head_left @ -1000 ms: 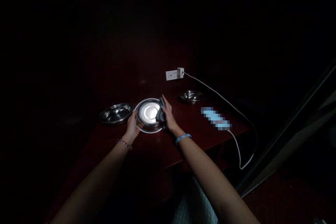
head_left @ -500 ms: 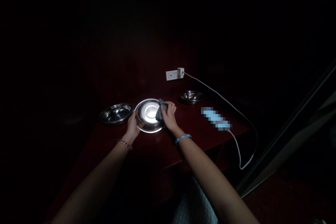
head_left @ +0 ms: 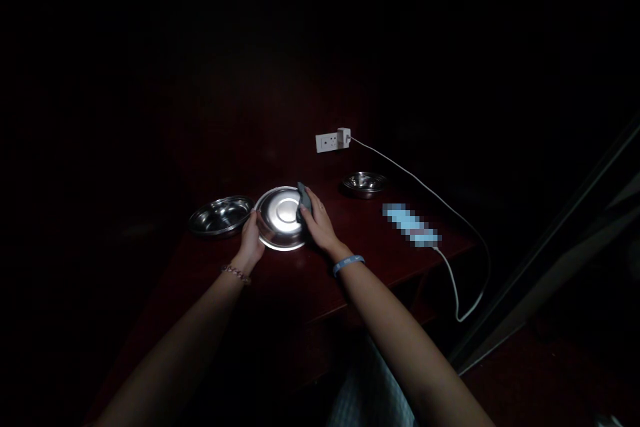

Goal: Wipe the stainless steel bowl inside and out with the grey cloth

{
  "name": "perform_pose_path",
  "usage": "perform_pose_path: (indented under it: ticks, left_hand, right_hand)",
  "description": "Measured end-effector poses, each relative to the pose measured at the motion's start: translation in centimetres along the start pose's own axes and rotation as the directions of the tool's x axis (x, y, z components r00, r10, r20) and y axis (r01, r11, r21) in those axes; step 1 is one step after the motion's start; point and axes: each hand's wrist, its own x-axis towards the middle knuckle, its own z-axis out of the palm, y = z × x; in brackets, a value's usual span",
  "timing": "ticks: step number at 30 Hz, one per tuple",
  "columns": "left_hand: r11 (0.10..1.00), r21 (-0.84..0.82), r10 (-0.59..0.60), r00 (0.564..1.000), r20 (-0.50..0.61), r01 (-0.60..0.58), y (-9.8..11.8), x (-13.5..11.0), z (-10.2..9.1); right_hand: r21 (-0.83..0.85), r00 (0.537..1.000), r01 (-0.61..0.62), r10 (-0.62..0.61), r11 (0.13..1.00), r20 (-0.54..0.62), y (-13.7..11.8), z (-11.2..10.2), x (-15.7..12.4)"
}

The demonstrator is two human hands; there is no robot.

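Observation:
A shiny steel bowl (head_left: 280, 217) is tilted on its edge on the dark red table (head_left: 300, 280), its underside facing me. My left hand (head_left: 253, 240) grips its left rim. My right hand (head_left: 316, 221) presses a small grey cloth (head_left: 302, 200) against the bowl's right side, fingers stretched along it.
A second steel bowl (head_left: 221, 215) lies to the left, a smaller one (head_left: 365, 183) to the right. A white socket strip with a plug (head_left: 333, 140) sits at the back; its white cable (head_left: 450, 213) runs to a blurred phone (head_left: 411, 225) near the table's right edge.
The right hand with the cloth has slid up along the bowl's right side and its fingers have straightened. The bowl has tipped slightly further. The left hand keeps its hold.

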Motion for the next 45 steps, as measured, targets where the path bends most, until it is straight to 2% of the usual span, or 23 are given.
perform_pose_path:
  ticks: [5,10,13,17,21,24,27,29,34,39,45]
  left_hand:
    - [0.996,0.059,0.055,0.992,0.114,-0.062,-0.5,-0.4,0.1]
    - [0.99,0.074,0.104,0.983,0.154,-0.116,-0.9,-0.7,0.0]
    - [0.987,0.081,0.123,0.979,0.166,-0.138,-1.0,-0.9,0.1]
    - [0.987,0.087,0.122,0.978,0.17,-0.138,-1.0,-1.0,0.3]
    - [0.981,0.079,0.164,0.972,0.169,-0.179,-1.3,-0.6,0.3]
    - [0.965,0.073,0.234,0.952,0.199,-0.252,-1.8,0.1,-0.2]
    - [0.961,0.086,0.242,0.948,0.208,-0.264,-2.4,1.1,-1.0]
    - [0.959,0.106,0.236,0.949,0.208,-0.261,-2.7,1.7,-1.5]
    - [0.956,0.06,0.266,0.936,0.231,-0.287,-3.1,2.1,-1.5]
    - [0.951,0.031,0.293,0.929,0.224,-0.308,-2.7,0.8,-0.5]
    - [0.964,0.026,0.255,0.949,0.187,-0.264,-1.8,-0.5,0.2]
  right_hand:
    - [-0.113,0.997,0.054,-0.06,0.992,-0.05,0.0,-0.1,0.1]
    - [-0.29,0.988,0.126,-0.148,0.949,-0.054,-0.8,-0.3,-0.2]
    - [-0.383,0.978,0.19,-0.207,0.904,-0.002,-1.6,-0.3,-0.4]
    - [-0.449,0.95,0.311,-0.279,0.838,0.139,-2.7,-0.2,-0.6]
    - [-0.436,0.884,0.462,-0.358,0.772,0.301,-3.6,0.4,-0.7]
    - [-0.401,0.79,0.598,-0.426,0.694,0.442,-4.0,1.0,-0.8]
    - [-0.363,0.687,0.706,-0.464,0.608,0.559,-4.4,1.5,-1.0]
    - [-0.365,0.661,0.732,-0.469,0.575,0.585,-4.6,1.6,-1.1]
    - [-0.396,0.685,0.715,-0.462,0.577,0.563,-4.6,1.4,-1.0]
    - [-0.419,0.746,0.656,-0.453,0.628,0.489,-4.6,1.2,-0.9]
    - [-0.459,0.828,0.55,-0.383,0.698,0.41,-5.3,0.6,-0.9]
